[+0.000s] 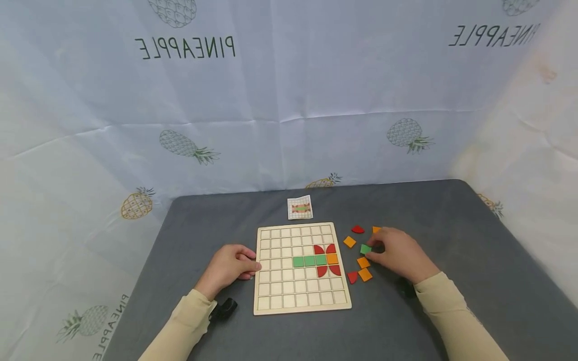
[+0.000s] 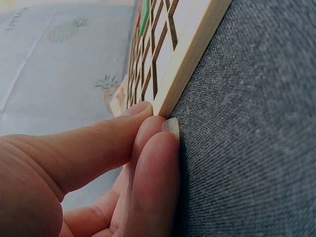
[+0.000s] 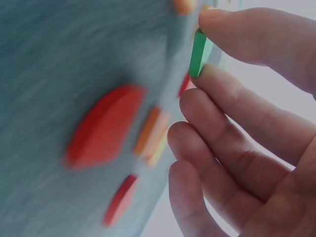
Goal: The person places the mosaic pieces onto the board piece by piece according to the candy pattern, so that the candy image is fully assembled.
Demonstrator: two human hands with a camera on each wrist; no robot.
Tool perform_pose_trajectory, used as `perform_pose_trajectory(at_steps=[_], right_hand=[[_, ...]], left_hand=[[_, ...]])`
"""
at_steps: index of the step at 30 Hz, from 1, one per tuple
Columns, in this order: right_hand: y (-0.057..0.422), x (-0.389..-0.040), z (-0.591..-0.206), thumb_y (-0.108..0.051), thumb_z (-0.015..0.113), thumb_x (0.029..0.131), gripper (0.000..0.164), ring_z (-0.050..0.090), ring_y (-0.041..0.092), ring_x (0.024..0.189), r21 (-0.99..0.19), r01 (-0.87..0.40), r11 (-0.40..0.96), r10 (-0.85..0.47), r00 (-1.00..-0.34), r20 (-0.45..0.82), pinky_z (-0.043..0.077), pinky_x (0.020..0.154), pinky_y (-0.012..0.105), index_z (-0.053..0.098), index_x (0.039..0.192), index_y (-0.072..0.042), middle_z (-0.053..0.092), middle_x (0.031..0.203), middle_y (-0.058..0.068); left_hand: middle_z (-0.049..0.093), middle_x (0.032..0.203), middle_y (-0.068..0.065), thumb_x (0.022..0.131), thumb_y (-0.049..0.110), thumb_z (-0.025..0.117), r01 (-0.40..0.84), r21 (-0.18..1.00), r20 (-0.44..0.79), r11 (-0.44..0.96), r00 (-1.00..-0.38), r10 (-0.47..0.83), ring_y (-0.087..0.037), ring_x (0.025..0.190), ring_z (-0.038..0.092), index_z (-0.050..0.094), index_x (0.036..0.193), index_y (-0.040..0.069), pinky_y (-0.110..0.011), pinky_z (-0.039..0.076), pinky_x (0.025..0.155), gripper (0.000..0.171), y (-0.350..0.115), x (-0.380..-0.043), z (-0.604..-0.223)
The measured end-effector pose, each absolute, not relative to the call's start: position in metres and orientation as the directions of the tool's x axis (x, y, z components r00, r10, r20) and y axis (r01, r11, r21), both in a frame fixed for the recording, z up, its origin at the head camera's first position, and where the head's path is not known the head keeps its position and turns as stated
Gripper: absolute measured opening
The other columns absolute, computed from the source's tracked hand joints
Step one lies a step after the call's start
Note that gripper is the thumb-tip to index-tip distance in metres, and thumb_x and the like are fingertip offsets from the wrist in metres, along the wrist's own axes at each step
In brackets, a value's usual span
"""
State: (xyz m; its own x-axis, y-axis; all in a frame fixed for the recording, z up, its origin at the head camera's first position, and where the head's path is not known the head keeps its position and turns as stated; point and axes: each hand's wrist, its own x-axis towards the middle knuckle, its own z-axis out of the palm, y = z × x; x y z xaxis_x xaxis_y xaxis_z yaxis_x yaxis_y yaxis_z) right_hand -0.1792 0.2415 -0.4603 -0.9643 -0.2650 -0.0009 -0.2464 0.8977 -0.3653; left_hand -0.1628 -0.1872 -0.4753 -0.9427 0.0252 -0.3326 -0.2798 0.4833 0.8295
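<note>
A pale wooden grid board [image 1: 280, 303] lies on the dark table. On it, three green square tiles [image 1: 309, 260] form a row that ends at an orange square tile [image 1: 332, 258], with several red quarter-round tiles [image 1: 334, 270] above and below the orange end. My left hand [image 1: 229, 268] pinches the board's left edge, thumb on top and fingers at the side. To the right of the board, my right hand [image 1: 399, 252] holds a green square tile [image 3: 198, 53] between thumb and index finger, its other fingers loosely bent.
Loose orange tiles [image 1: 349, 241] and red tiles [image 1: 352, 277] lie between the board and the right hand. A small pattern card [image 1: 300, 207] sits behind the board. Pineapple-print cloth [image 1: 280, 90] hangs along the table's far edge [image 1: 235, 194] and sides.
</note>
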Motion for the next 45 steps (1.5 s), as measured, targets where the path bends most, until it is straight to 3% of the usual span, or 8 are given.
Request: perform_pose_trajectory(at_steps=[12,23,35,45], right_hand=[[0.166,-0.199,-0.446,-0.025,0.089,0.091,0.016,0.065,0.015,0.087,-0.460,-0.350,0.816,-0.384,-0.923,0.020,0.060,0.077,0.034,0.082,0.102,-0.016,0.071,0.096,-0.001],[0.091,-0.188,-0.454,-0.026,0.089,0.090,0.012,0.060,0.007,0.083,-0.473,-0.481,0.739,-0.519,-0.853,0.057,0.057,0.074,0.027,0.083,0.099,-0.020,0.073,0.096,-0.007],[0.073,-0.183,-0.463,-0.019,0.088,0.089,0.008,0.052,0.007,0.077,-0.420,-0.551,0.721,-0.574,-0.815,0.083,0.047,0.064,0.022,0.082,0.095,-0.019,0.065,0.088,-0.009],[0.070,-0.184,-0.463,-0.020,0.089,0.089,0.009,0.052,0.007,0.078,-0.408,-0.566,0.716,-0.585,-0.806,0.092,0.047,0.063,0.022,0.082,0.094,-0.018,0.066,0.088,-0.008]], left_hand=[[0.078,0.085,-0.008,0.087,0.012,0.091,-0.264,0.837,-0.320,0.479,-0.947,0.037,-0.017,0.074,0.076,0.075,0.109,0.002,-0.033,0.068,0.070,0.028,-0.183,-0.162,-0.474],[0.078,0.085,-0.009,0.086,0.010,0.092,-0.251,0.846,-0.316,0.470,-0.947,0.063,-0.016,0.071,0.076,0.076,0.108,0.001,-0.034,0.068,0.068,0.029,-0.183,-0.161,-0.476],[0.077,0.085,-0.009,0.086,0.010,0.092,-0.260,0.844,-0.316,0.469,-0.948,0.043,-0.016,0.071,0.075,0.075,0.106,0.001,-0.034,0.068,0.067,0.028,-0.184,-0.162,-0.475],[0.077,0.083,-0.008,0.086,0.010,0.091,-0.264,0.839,-0.315,0.476,-0.949,0.028,-0.015,0.070,0.075,0.076,0.105,0.001,-0.033,0.068,0.067,0.026,-0.187,-0.162,-0.473]])
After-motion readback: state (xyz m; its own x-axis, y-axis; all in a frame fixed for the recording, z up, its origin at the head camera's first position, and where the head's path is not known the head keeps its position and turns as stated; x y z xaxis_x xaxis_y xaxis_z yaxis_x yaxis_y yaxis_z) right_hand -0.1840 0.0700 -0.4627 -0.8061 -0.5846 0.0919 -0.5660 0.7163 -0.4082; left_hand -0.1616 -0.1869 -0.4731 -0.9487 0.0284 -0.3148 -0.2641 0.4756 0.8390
